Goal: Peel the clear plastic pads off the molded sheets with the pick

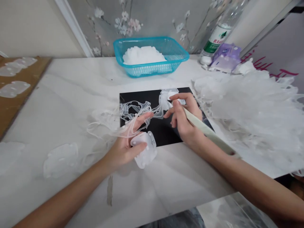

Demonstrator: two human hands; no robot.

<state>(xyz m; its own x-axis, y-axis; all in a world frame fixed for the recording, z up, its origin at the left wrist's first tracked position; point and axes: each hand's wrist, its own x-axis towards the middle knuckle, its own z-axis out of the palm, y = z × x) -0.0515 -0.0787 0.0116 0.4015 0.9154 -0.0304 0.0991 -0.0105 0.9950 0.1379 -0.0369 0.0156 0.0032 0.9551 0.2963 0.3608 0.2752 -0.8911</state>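
My left hand (pixel 128 148) has its thumb pressed on a translucent white rounded sheet piece (pixel 145 155) with small holes. Thin clear offcut strands (pixel 140 110) drape over its fingers and onto a black mat (pixel 166 133). Over the mat's right side is my right hand (pixel 184 118), holding a long pale green tool (pixel 209 131) that slants back along the forearm; its working tip is hidden. The right fingers are curled near more translucent pieces (pixel 165 99) on the mat.
A blue plastic basket (pixel 152 65) with white pieces stands behind the mat. To the right lies a large heap of translucent sheets (pixel 251 110). A water bottle (pixel 217 38) and purple package (pixel 225 57) stand behind it. Loose pieces (pixel 61 160) lie left, near a brown board (pixel 21 82).
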